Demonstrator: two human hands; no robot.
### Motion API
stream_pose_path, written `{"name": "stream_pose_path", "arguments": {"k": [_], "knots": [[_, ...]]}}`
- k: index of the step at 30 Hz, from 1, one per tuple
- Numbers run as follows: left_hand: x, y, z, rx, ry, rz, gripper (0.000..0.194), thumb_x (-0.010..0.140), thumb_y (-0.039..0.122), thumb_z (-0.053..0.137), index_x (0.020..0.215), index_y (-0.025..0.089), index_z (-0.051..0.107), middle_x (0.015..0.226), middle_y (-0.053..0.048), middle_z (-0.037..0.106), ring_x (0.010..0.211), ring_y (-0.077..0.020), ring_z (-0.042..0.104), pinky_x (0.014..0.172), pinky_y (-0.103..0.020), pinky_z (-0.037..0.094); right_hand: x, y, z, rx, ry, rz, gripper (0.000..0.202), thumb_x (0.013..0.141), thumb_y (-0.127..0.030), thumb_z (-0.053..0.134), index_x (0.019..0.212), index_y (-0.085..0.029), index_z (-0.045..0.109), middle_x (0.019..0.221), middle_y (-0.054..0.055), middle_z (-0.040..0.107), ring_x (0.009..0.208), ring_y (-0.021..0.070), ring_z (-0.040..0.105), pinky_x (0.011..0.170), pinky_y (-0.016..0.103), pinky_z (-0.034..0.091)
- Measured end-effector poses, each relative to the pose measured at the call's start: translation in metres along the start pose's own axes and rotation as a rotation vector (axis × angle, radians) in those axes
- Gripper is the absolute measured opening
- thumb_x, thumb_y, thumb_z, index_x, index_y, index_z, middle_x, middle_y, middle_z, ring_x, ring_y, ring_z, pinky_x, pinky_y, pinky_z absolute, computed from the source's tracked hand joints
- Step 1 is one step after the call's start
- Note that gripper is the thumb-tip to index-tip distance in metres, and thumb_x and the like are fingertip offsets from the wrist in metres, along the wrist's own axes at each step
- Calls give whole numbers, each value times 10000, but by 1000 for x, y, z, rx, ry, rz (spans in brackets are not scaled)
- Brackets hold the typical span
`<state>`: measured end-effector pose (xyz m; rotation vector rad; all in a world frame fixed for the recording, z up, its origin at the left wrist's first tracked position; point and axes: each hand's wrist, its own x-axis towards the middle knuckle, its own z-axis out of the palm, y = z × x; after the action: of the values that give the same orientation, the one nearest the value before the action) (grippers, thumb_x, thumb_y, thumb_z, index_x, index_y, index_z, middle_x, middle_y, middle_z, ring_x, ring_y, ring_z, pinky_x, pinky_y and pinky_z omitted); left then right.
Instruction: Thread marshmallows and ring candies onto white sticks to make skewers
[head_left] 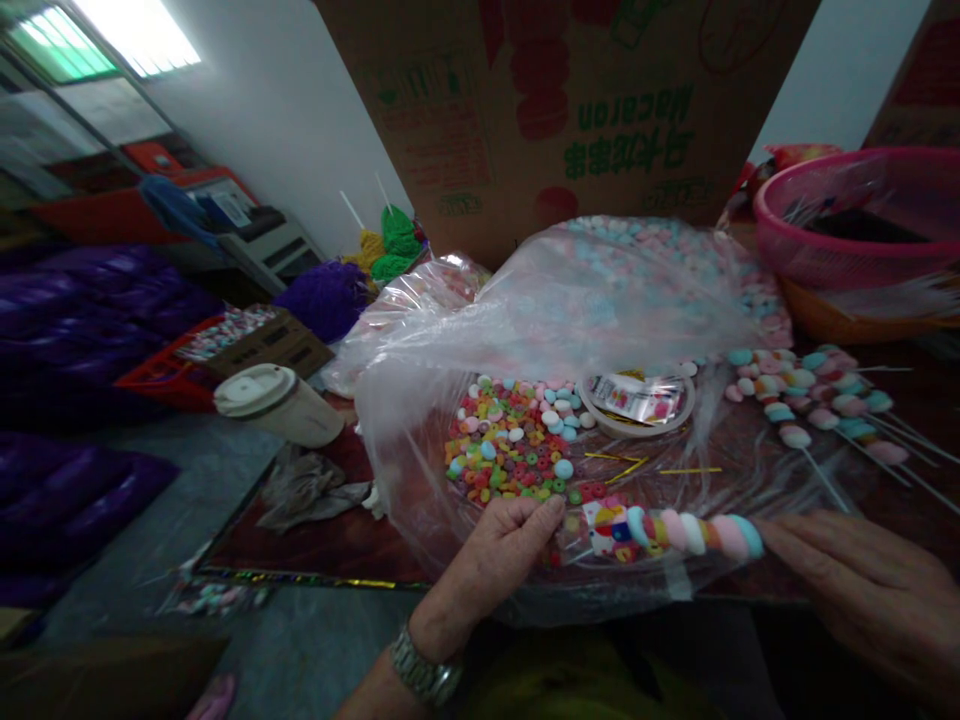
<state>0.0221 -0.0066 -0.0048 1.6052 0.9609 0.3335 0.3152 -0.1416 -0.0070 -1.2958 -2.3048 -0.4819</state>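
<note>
A marshmallow skewer [694,533], with pastel marshmallows and gummy rings in a row and a printed label at its left end, lies across the front of the table. My left hand [499,545], with a watch on the wrist, is closed on that label end, thumb and fingers pinched together. At the other end, my right hand [870,575] has its fingers stretched out, the tips beside or touching the last blue marshmallow; they are slightly blurred. Behind lie loose gummy rings [502,450] and small marshmallows [562,405] on clear plastic. Gold twist ties [690,471] lie near a round tub [637,425] of labels.
A big clear bag of marshmallows [637,270] sits before a cardboard box [525,120]. Finished skewers [817,390] lie at right, below a pink basket [855,260]. A lidded paper cup [281,400] and a crumpled cloth [311,490] are at left.
</note>
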Motion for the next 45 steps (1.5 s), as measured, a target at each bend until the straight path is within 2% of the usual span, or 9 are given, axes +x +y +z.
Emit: {"name": "stream_pose_path", "arguments": {"k": [6,15,25,30,32,35,38,41,45], "knots": [[-2,16,6,482,-195,248,480,715,600,612,924,169,635,734,2,606,649,-143,525,570,-197,346,19,-7,8,165,-65,96,312,839,-47,385,1058,-157,577,881,78,660,763,161,625,647,239,484],[17,24,22,647,-359,262,370,729,535,639,787,170,619,615,22,579,534,-123,507,458,-180,279,50,-32,23,351,-350,112,299,769,-43,400,933,-186,605,687,21,578,572,161,540,504,257,368],[24,20,25,663,-366,285,389,797,529,557,940,173,625,757,-31,653,648,-178,580,545,-207,381,67,-30,28,360,-239,116,243,779,-40,381,754,-161,589,691,58,565,683,197,462,638,332,294],[25,16,43,878,-327,238,312,886,334,411,797,149,646,718,-89,650,644,-214,584,573,-260,409,71,-49,46,499,-218,177,255,834,-72,355,716,-159,565,699,56,580,674,186,454,633,340,271],[22,20,33,729,-330,248,284,857,378,492,957,149,629,822,-83,660,715,-215,591,635,-268,436,70,-47,48,547,-246,182,235,873,-108,374,753,-161,568,697,42,582,676,177,468,638,328,284],[11,28,2,421,-358,328,553,798,460,591,1254,181,449,1006,-63,625,829,-198,572,708,-250,446,69,-36,44,581,-224,174,181,909,-160,406,855,-165,579,738,38,596,722,179,500,671,316,317],[-1,25,-17,318,-442,193,333,880,420,464,1076,164,550,825,-37,600,695,-149,550,604,-212,437,72,-29,38,582,-189,167,188,922,-170,396,885,-165,581,750,42,601,738,180,513,691,312,339],[-8,9,-6,87,-548,-35,327,904,437,376,1030,163,500,732,-8,551,523,-95,506,440,-163,392,78,-32,41,548,-217,126,199,914,-173,402,849,-163,590,705,37,596,689,172,509,648,307,341],[-11,-10,20,-71,-400,-182,359,894,502,342,1006,176,442,693,18,511,433,-72,457,333,-129,318,77,-42,55,532,-101,249,188,906,-215,426,980,-170,592,855,72,632,780,189,559,703,324,406]]}}
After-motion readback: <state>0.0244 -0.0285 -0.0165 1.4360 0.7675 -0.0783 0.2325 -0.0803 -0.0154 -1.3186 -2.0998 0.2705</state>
